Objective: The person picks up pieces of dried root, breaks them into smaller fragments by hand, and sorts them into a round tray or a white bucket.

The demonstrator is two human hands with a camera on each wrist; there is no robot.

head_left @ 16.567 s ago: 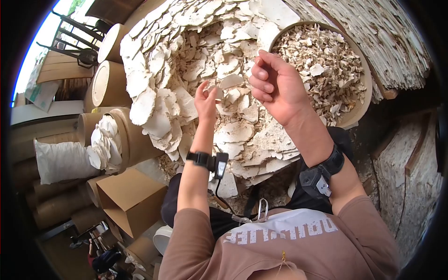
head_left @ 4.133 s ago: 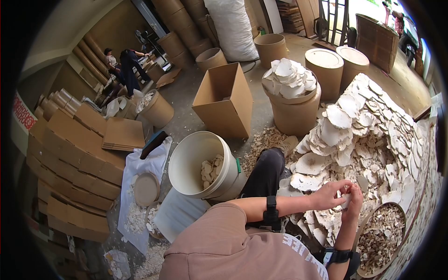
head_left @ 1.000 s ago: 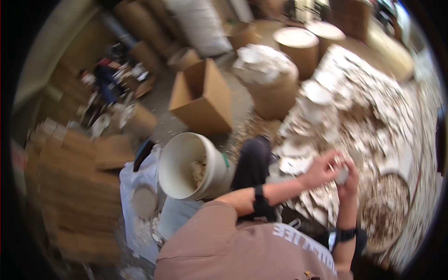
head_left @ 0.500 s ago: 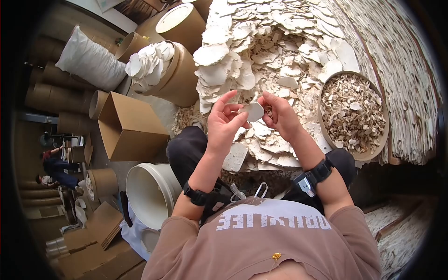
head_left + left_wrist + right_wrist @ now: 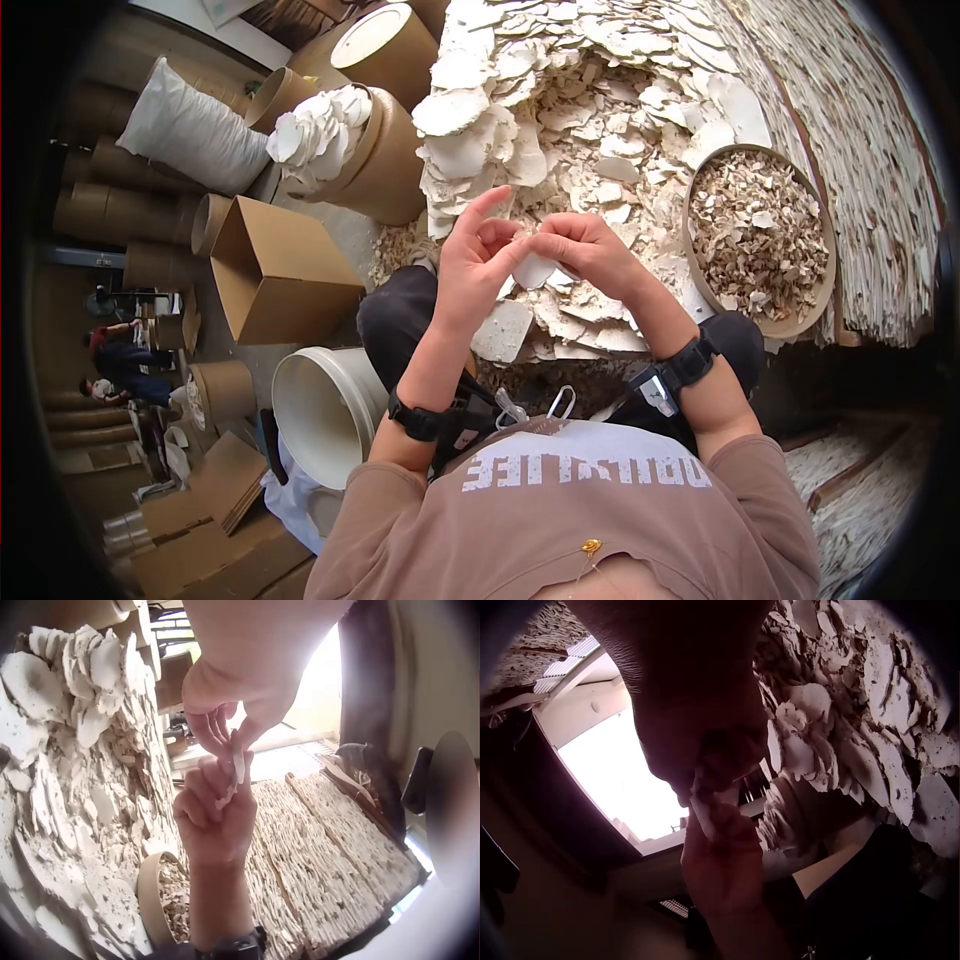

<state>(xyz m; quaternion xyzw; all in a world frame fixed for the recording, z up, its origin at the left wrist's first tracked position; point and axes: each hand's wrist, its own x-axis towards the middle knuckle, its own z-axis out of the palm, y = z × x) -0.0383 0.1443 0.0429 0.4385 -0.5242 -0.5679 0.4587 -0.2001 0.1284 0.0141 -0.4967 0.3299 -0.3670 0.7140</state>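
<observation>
Close above the pile, my left hand (image 5: pixel 472 265) pinches a thin white flat slice (image 5: pixel 535 271) between thumb and fingers, the index finger pointing up and away. The thumb and fingers of my right hand (image 5: pixel 598 258) grip the same slice at its upper edge, and the two sets of fingertips meet there. In the left wrist view the slice (image 5: pixel 238 766) appears edge-on between both hands, with a ragged bit below it. Beneath and beyond lies a big heap of white slices (image 5: pixel 620 168) with crumbs in its hollow. The right wrist view is dark, and fingers hide most of the slice.
A round tray (image 5: pixel 797 328) of small brownish chips stands on the right, near stacked layers of slices (image 5: pixel 880 200). To the left are a white bucket (image 5: pixel 375 385), an open cardboard box (image 5: pixel 285 265) and a drum (image 5: pixel 400 165) topped with slices. Another person (image 5: pixel 125 355) works far left.
Half a second ago the right hand was apart from the slice; now it has moved left and grips its edge. The head view has swung back from the bucket side to the heap.
</observation>
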